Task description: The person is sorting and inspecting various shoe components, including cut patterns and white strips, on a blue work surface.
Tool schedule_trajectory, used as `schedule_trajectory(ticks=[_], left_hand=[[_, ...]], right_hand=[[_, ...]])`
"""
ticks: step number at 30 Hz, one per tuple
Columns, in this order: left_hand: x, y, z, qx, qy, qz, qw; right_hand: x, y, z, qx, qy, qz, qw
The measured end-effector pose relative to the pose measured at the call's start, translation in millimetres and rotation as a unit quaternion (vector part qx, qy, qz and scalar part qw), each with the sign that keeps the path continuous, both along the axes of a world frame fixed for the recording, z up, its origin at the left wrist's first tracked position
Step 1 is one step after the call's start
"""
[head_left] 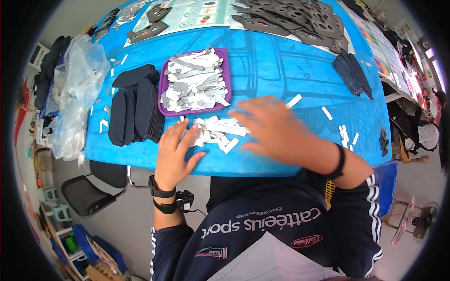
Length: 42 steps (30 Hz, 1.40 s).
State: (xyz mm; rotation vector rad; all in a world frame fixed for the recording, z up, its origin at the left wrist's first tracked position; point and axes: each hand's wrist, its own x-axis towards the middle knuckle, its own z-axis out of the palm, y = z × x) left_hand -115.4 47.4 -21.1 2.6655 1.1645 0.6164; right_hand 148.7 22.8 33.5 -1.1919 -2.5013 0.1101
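Note:
A loose pile of white strips (217, 131) lies on the blue table cover, between my hands. My left hand (174, 152) rests at the pile's left side with its fingers spread, the fingertips by the strips. Over the pile's right end is my right hand (274, 129), blurred by motion. Its fingers reach out to the left, thumb apart, and I see nothing held in it. Just beyond the pile, a purple tray (161, 100) is heaped with white and grey strips (194, 77). Stacks of black oblong pads (136, 110) stand left of the tray.
Dark grey cut-out pieces (300, 21) cover the far side of the table. More dark pads (352, 74) lie at the right. Scattered strips (344, 133) lie near the right edge. A clear plastic bag (77, 93) hangs along the left edge, with a black chair (91, 192) below.

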Motion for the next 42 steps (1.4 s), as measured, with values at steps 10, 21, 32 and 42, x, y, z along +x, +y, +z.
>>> schedule_trajectory(ticks=[10, 21, 32, 42], left_hand=[[29.8, 10.2, -6.6, 0.089, 0.126, -0.082, 0.985], [31.4, 20.7, -9.8, 0.2, 0.205, -0.007, 0.958], [58.6, 4.2, 19.1, 0.066, 0.087, -0.087, 0.99], [191.1, 27.4, 0.1, -0.013, 0.093, -0.162, 0.982]], right_hand=[[179.7, -86.7, -40.6, -0.149, 0.053, -0.273, 0.949], [182.4, -144.9, -78.5, -0.013, -0.065, -0.533, 0.844], [188.7, -132.6, -99.8, 0.027, 0.053, -0.441, 0.895], [206.4, -131.2, -83.3, -0.002, -0.063, -0.433, 0.899]])
